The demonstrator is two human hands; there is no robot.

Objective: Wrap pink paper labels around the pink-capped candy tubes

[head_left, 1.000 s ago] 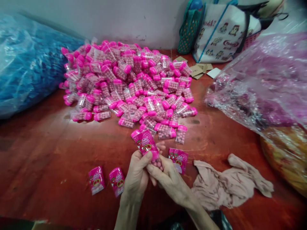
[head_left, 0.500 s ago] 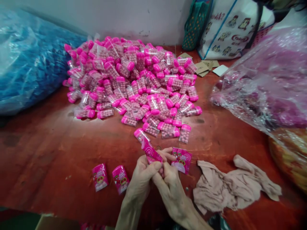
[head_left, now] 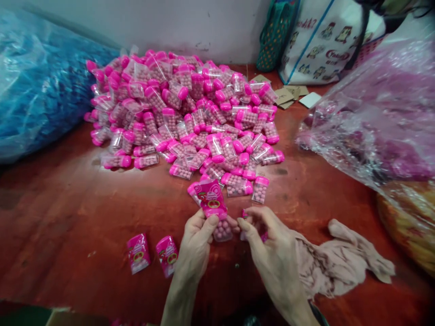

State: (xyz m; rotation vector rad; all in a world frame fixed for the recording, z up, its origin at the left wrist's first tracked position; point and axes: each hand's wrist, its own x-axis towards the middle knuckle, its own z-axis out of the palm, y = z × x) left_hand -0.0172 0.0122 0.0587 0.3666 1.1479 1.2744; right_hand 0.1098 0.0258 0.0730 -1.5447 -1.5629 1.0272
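My left hand (head_left: 199, 240) grips a small clear box of pink candy balls (head_left: 223, 230). A printed pink wrapper sleeve (head_left: 212, 199) covers the box's upper part, and the balls show below it. Just to the right, my right hand (head_left: 275, 244) is off the box, its thumb and fingers apart and loosely curled. Behind those fingers is a flat pink wrapper (head_left: 264, 236), mostly hidden; I see no grip on it. Two wrapped boxes, one (head_left: 138, 253) at the left and another (head_left: 167, 256) beside my left wrist, lie on the table.
A large heap of pink-capped candy boxes (head_left: 190, 113) fills the back of the red table (head_left: 68, 217). A blue-filled plastic bag (head_left: 44, 90) stands left, a clear bag of pink pieces (head_left: 380, 117) right. A crumpled beige cloth (head_left: 340, 262) lies beside my right hand.
My right hand has come away from the box and moved right, over the flat wrapper. The sleeved box in my left hand has turned its printed front toward me.
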